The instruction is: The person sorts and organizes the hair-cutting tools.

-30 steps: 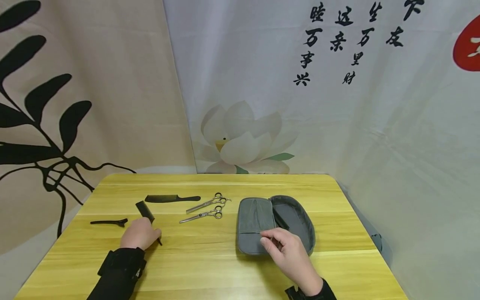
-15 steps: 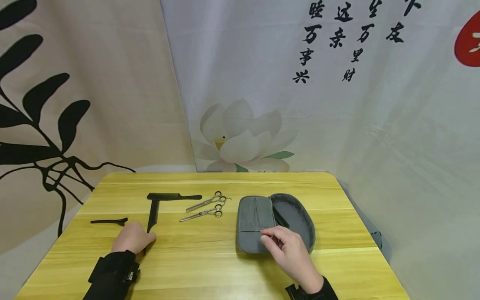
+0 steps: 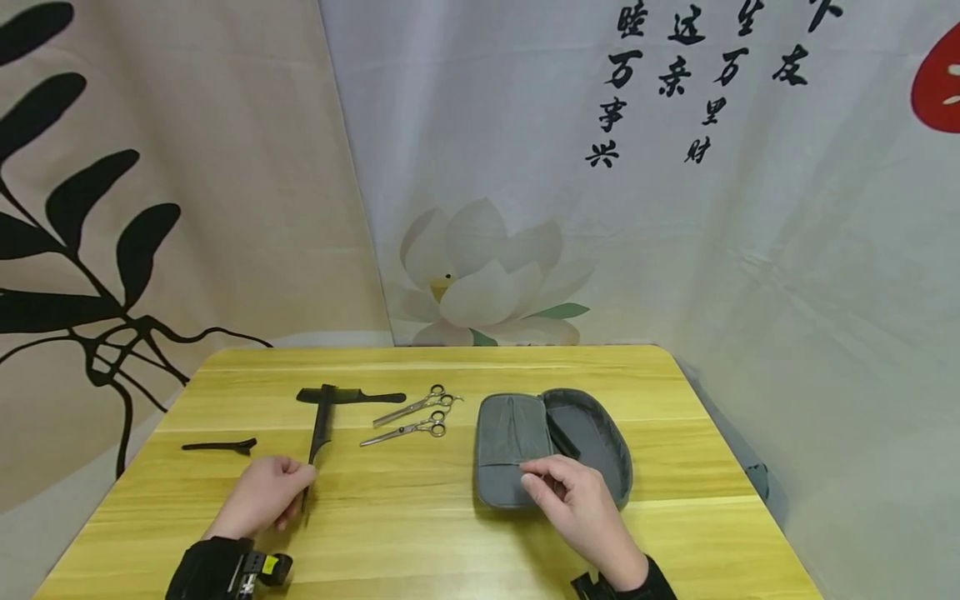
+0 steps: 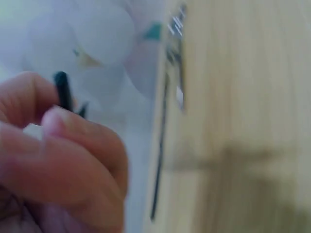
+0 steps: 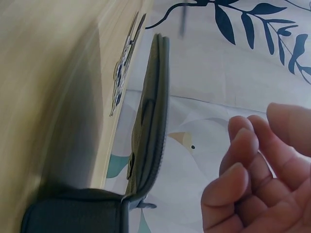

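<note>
My left hand (image 3: 262, 496) is above the left part of the table, its thumb and fingers pinching a black tail comb (image 3: 323, 421) by its thin end. In the left wrist view a dark piece of that comb (image 4: 62, 90) sticks out past the fingertips. From above, the comb's broad end overlaps the second black comb (image 3: 366, 397), which lies flat. A black hair clip (image 3: 221, 447) lies to the left. My right hand (image 3: 581, 512) hovers at the unzipped grey case (image 3: 504, 487); its fingers are loosely bent and hold nothing, as the right wrist view (image 5: 262, 170) shows.
Two pairs of silver scissors (image 3: 408, 428) lie between the combs and the case. A dark object (image 3: 562, 435) is inside the case, by its fold. The wooden table (image 3: 405, 550) ends at a printed cloth backdrop (image 3: 495, 167).
The left hand has shifted down and turned, and the tail comb has swung from slanting left to nearly upright in view, leaning right. My right hand has stayed where it was.
</note>
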The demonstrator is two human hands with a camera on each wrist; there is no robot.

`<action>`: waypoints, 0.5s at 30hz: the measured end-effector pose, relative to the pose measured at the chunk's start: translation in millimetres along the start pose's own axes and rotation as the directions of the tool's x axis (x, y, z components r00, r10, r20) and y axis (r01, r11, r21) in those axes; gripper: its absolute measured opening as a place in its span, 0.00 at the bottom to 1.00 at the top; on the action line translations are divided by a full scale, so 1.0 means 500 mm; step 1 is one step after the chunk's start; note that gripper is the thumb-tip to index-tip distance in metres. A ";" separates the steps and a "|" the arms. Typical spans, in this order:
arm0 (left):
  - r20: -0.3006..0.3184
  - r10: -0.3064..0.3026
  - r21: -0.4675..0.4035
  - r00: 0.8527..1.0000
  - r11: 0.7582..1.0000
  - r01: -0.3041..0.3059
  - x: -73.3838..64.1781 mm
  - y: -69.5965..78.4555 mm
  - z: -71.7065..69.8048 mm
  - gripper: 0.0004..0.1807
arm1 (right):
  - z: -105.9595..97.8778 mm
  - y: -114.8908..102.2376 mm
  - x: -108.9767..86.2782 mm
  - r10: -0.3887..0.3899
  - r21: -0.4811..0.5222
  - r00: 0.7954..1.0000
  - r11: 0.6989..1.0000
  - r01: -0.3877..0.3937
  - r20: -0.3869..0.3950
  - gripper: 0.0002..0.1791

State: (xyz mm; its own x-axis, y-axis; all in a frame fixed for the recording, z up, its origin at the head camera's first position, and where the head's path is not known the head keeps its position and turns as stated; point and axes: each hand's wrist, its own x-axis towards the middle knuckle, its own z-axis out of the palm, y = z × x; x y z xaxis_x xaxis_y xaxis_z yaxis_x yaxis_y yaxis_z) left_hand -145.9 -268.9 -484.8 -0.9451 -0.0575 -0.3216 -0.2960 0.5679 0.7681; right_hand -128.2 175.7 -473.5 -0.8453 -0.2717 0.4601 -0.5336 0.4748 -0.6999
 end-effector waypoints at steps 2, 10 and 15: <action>-0.002 0.034 -0.115 0.999 0.993 -0.034 -0.013 0.022 0.014 0.14 | 0.001 -0.003 0.000 0.012 0.021 1.000 1.000 -0.012 0.004 0.07; -0.140 0.181 -0.438 0.974 0.870 -0.225 -0.041 0.136 0.150 0.08 | 0.005 -0.016 -0.005 0.115 0.177 0.990 0.976 -0.128 0.083 0.10; -0.163 0.280 -0.487 0.946 0.811 -0.324 -0.041 0.189 0.238 0.07 | 0.017 -0.019 -0.008 0.130 0.236 0.985 0.959 -0.155 0.115 0.11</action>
State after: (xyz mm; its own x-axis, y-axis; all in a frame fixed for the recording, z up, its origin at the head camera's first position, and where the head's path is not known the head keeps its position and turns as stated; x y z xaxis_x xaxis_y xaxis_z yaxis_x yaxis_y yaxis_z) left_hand -138.0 -116.4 -471.1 -0.9996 -0.0299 0.0009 -0.0015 0.0790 0.9969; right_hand -120.2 165.0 -473.4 -0.9052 -0.3022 0.2990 -0.3879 0.2996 -0.8716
